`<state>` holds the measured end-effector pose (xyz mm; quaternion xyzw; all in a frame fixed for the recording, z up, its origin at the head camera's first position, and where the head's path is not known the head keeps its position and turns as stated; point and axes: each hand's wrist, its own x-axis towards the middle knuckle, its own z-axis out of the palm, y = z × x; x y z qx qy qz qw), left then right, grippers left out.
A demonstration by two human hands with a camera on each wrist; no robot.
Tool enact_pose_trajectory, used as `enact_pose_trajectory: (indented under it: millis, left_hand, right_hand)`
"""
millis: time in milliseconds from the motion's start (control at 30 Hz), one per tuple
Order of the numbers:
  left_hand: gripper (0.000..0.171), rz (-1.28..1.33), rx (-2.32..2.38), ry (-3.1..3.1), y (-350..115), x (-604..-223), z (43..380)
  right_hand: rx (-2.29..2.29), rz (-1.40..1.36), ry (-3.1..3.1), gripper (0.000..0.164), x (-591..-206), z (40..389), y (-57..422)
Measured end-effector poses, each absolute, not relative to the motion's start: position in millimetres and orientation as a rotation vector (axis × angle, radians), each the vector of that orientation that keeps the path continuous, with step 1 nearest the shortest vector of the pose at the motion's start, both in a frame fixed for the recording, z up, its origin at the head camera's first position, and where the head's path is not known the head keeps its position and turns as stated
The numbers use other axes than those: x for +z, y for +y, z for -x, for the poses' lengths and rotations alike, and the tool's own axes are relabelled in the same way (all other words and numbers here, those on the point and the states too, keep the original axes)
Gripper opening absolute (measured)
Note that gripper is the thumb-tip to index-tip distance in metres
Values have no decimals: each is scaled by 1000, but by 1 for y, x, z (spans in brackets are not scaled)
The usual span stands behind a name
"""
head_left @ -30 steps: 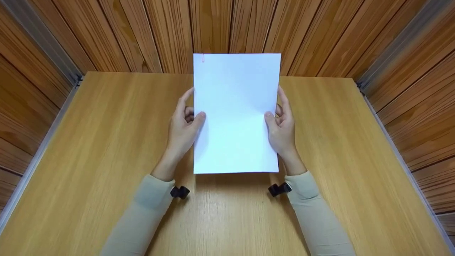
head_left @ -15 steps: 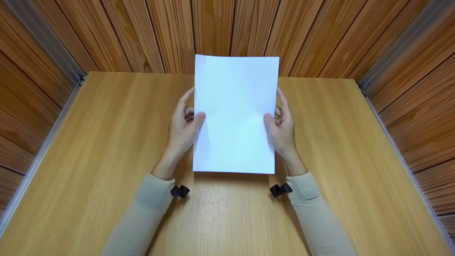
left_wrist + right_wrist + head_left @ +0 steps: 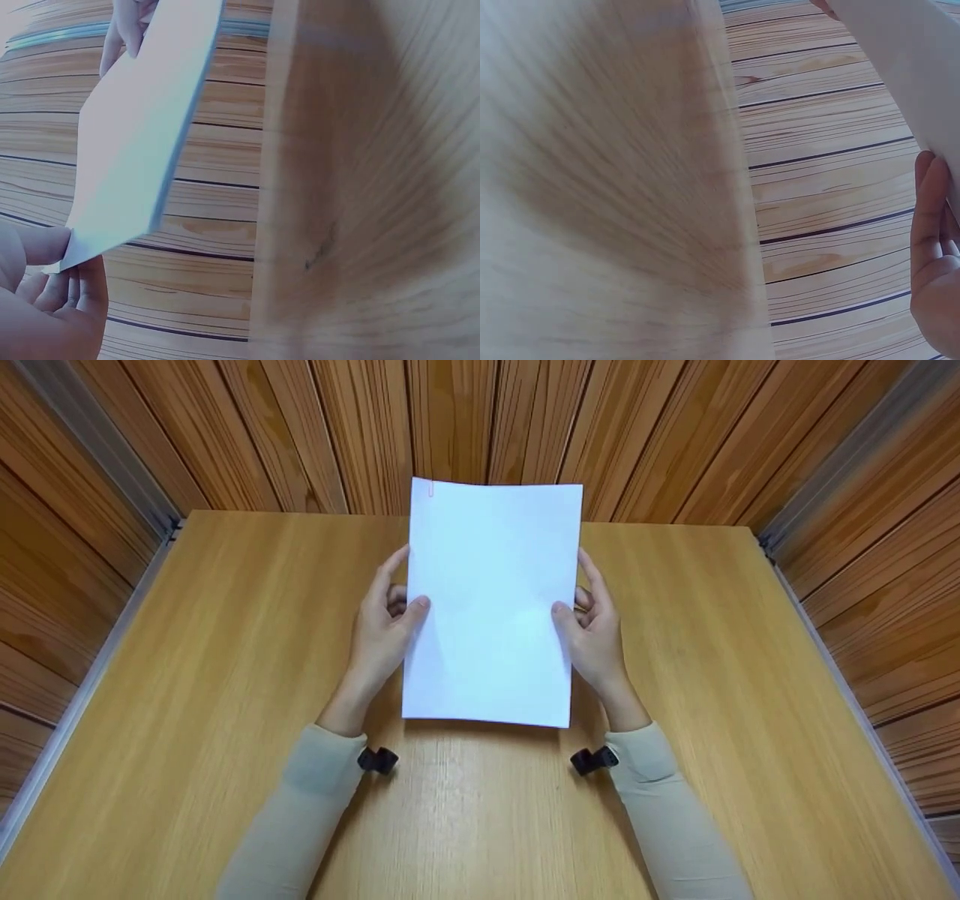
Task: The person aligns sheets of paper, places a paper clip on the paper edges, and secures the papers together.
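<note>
A stack of white paper point(image 3: 491, 585), blank on its upper face, is held above the table between both hands. A small reddish paper clip point(image 3: 431, 489) sits on its top edge near the left corner. My left hand point(image 3: 380, 630) grips the left edge, thumb on the front face and fingers behind. On the opposite edge my right hand point(image 3: 598, 637) does the same. In the left wrist view the paper point(image 3: 135, 142) slants and shows its edge, pinched between thumb and fingers. The right wrist view shows the fingers point(image 3: 930, 202) against the paper's underside.
The wooden table point(image 3: 225, 660) lies under the paper, which casts a shadow on it. Wood-plank walls point(image 3: 367, 435) stand behind and at both sides, with grey metal strips along the corners. A small black camera point(image 3: 379, 760) is worn on each wrist.
The paper's top edge has lowered slightly and the sheets have shifted a little left, bowing more between the hands. Both hands keep their grip.
</note>
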<state>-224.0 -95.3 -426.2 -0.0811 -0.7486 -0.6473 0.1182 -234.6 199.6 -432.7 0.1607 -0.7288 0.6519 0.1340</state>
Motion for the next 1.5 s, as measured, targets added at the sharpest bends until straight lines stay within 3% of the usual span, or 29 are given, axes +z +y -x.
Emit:
enact_pose_trajectory:
  millis: [1500]
  left_hand:
    - [69, 163, -1883, -2354, -105, -437, 229]
  right_hand:
    - [1826, -316, -2386, 69, -441, 239, 203]
